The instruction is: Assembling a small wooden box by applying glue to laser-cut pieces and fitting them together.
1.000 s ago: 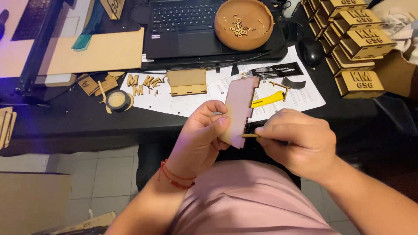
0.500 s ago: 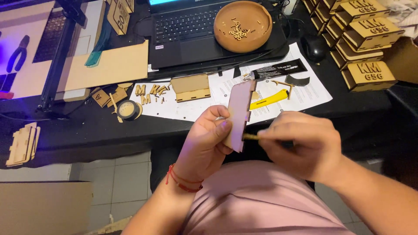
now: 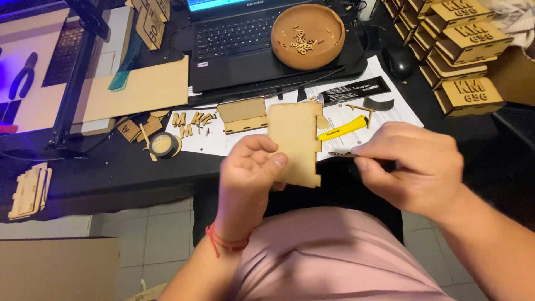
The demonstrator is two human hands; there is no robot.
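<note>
Thin wooden panel [image 3: 294, 142] held up flat above the lap, just in front of the desk [image 3: 111, 167], so its notched edge faces the tool. Left hand [image 3: 248, 173] grip pinching the panel. Right hand [image 3: 412, 167] grip tight around a small pointed tool [image 3: 341, 154], tip near that edge.

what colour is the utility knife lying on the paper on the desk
Bright yellow utility knife, seen clearly in the head view.
</note>
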